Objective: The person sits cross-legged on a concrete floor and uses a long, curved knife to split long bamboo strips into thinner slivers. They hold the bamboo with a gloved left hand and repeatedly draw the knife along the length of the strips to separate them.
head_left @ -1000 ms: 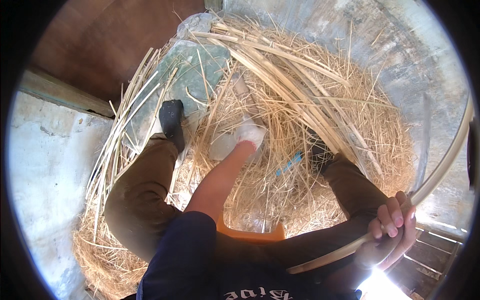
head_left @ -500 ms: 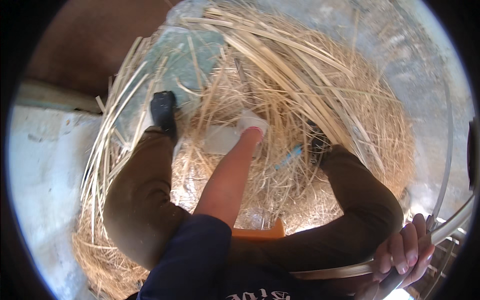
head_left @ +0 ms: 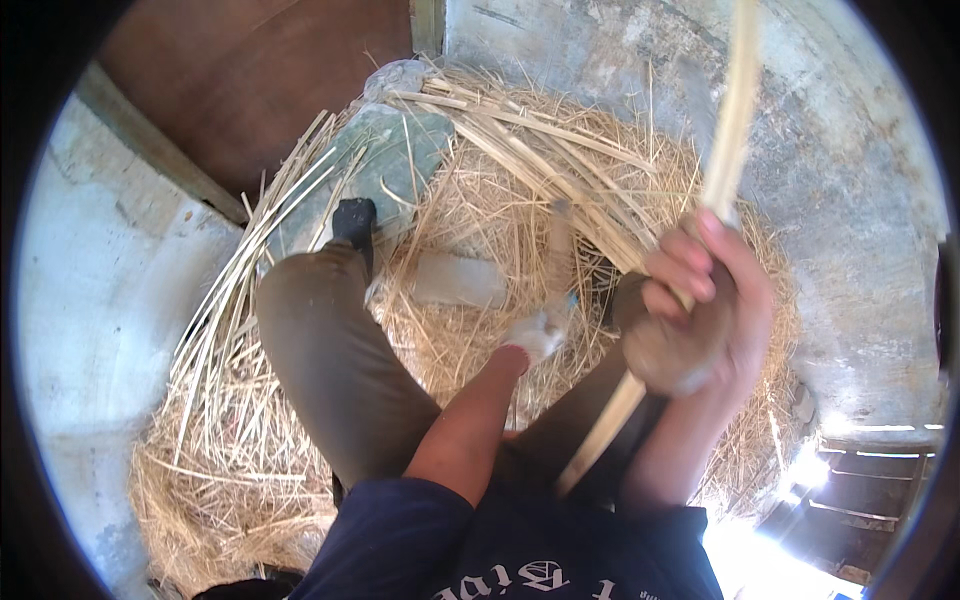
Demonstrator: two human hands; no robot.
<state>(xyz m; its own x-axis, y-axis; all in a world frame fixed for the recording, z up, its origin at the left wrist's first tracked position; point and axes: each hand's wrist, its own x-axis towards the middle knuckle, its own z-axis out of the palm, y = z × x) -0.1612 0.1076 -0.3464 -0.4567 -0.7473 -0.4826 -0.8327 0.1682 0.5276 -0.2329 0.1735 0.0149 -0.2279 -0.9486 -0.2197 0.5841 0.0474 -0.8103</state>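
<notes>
My right hand (head_left: 705, 310), bare and blurred by motion, is closed round a long pale split strip, likely bamboo (head_left: 735, 120). The strip stands steeply in front of my right leg, and its lower end reaches down to my lap. My left hand (head_left: 538, 335), in a white glove with a red cuff, is low between my knees, its fingers closed. A blurred long brownish tool (head_left: 560, 250) extends away from it, with a bit of blue beside the glove. I cannot make out the tool's kind.
Straw-like shavings (head_left: 230, 500) cover the floor round my legs. A pale block (head_left: 458, 279) lies between my feet. Split strips (head_left: 510, 150) lie in bundles ahead and to the left, near a greenish slab (head_left: 385, 145). Grey walls (head_left: 850, 250) and a brown panel (head_left: 260, 80) enclose the spot.
My right hand has swung up and inward from the lower right, raising the strip. My left hand has moved nearer and to the right, off the pale block and onto the tool.
</notes>
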